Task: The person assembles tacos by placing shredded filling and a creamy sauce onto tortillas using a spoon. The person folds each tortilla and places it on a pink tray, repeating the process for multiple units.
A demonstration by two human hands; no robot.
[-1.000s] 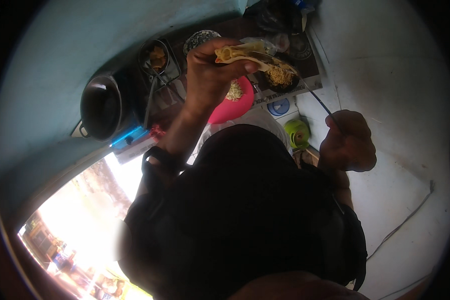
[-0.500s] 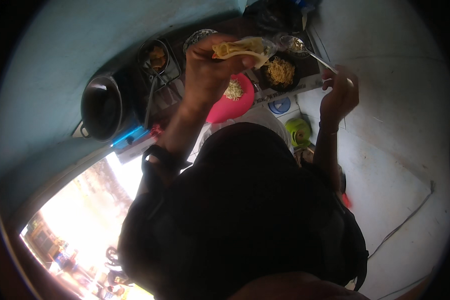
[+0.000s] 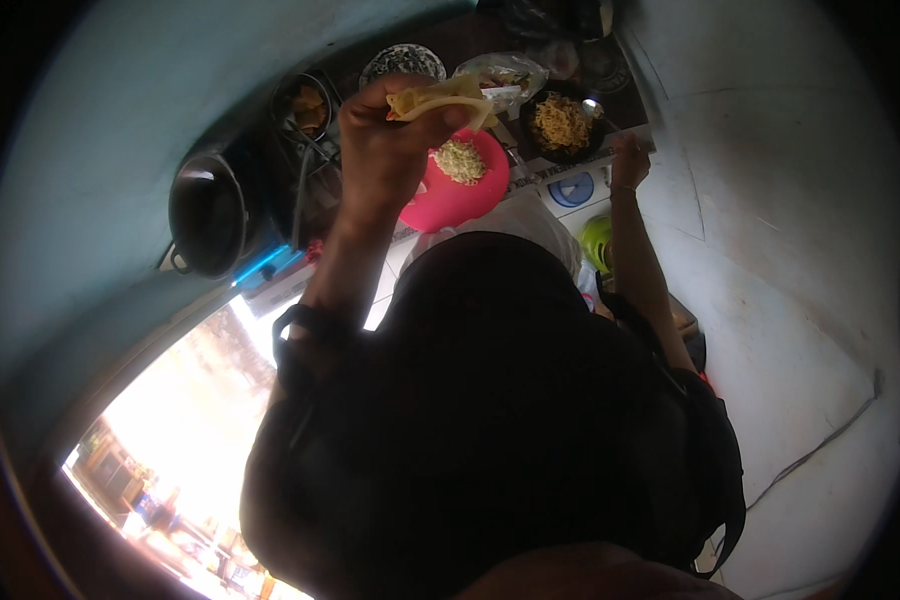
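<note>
Left grip (image 3: 378,150) pinches the folded wrap (image 3: 436,102) between thumb and fingers; wrap pokes out right of that hand, held up off the worktop (image 3: 455,42), near the far edge of the pink bowl (image 3: 460,212) in view. Right grip (image 3: 630,163) closed on spoon (image 3: 591,107), spoon head at right side of noodles (image 3: 560,124).

Dark table (image 3: 460,42) carries speckled dish (image 3: 402,57) at back, clear plastic bag (image 3: 515,72) to its right. Black bowl (image 3: 560,157) sits right-front of bag. Pink dish (image 3: 460,212) at near edge, left of bowl.
</note>
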